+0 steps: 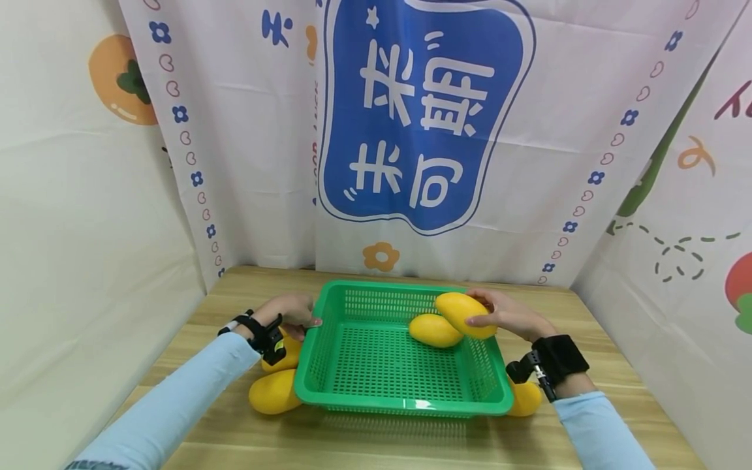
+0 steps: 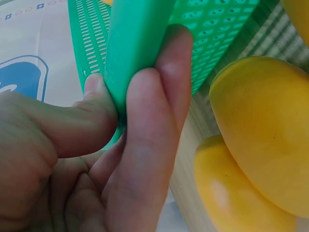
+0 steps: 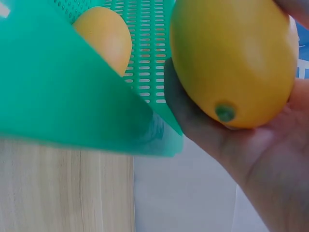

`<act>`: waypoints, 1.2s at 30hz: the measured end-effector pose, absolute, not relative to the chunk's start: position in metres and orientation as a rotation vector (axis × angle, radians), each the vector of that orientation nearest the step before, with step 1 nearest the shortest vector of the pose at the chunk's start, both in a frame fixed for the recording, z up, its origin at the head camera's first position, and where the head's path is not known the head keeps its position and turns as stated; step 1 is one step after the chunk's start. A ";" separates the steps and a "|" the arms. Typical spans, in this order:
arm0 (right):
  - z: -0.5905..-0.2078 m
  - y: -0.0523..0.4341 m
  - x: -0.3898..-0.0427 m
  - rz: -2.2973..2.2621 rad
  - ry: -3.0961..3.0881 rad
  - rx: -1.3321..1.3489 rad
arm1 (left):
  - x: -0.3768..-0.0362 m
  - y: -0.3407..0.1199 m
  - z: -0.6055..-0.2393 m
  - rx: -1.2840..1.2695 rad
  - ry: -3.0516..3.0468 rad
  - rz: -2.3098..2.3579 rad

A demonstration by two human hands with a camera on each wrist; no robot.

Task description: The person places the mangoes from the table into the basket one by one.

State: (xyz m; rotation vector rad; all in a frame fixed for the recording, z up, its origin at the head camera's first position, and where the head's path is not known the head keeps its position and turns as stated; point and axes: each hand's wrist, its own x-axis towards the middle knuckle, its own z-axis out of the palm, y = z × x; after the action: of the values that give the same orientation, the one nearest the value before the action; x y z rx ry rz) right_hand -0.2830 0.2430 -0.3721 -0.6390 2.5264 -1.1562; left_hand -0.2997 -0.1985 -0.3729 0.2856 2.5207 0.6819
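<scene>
Yellow mango (image 1: 464,313) held over green basket (image 1: 358,401) rim, basket's left rim pinched, second mango (image 1: 433,330) inside

My head camera looks forward and down at the green basket (image 1: 376,352), toward 12 o'clock. Both wrist cameras sit very close: left sees its rim at 11 o'clock, right at 10; all share it

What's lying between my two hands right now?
In the head view, the green basket spans the stretch between the left hand and right hand, with one mango lying inside it.
</scene>
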 end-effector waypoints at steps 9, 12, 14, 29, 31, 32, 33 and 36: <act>-0.373 0.236 -0.285 -1.172 2.491 -0.653 | -0.298 -0.199 -0.372 0.284 2.523 0.678; -0.374 0.233 -0.286 -1.165 2.491 -0.672 | -0.298 -0.199 -0.372 0.276 2.517 0.688; -0.375 0.231 -0.286 -1.154 2.497 -0.675 | -0.298 -0.199 -0.372 0.277 2.517 0.690; -0.376 0.213 -0.291 -1.039 2.541 -0.644 | -0.302 -0.197 -0.373 0.240 2.511 0.683; -0.375 0.211 -0.292 -1.044 2.533 -0.659 | -0.302 -0.197 -0.373 0.242 2.513 0.683; -0.375 0.210 -0.293 -1.046 2.529 -0.667 | -0.302 -0.196 -0.373 0.244 2.516 0.680; -0.375 0.209 -0.293 -1.049 2.525 -0.672 | -0.302 -0.196 -0.373 0.246 2.517 0.675; -0.374 0.206 -0.294 -1.046 2.523 -0.677 | -0.301 -0.196 -0.373 0.251 2.522 0.664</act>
State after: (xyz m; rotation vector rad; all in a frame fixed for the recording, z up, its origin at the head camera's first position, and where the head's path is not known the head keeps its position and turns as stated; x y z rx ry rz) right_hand -0.2938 0.2060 -0.3739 -0.6767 2.5230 -1.0464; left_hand -0.3015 -0.1961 -0.3729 0.2505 2.5225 0.6637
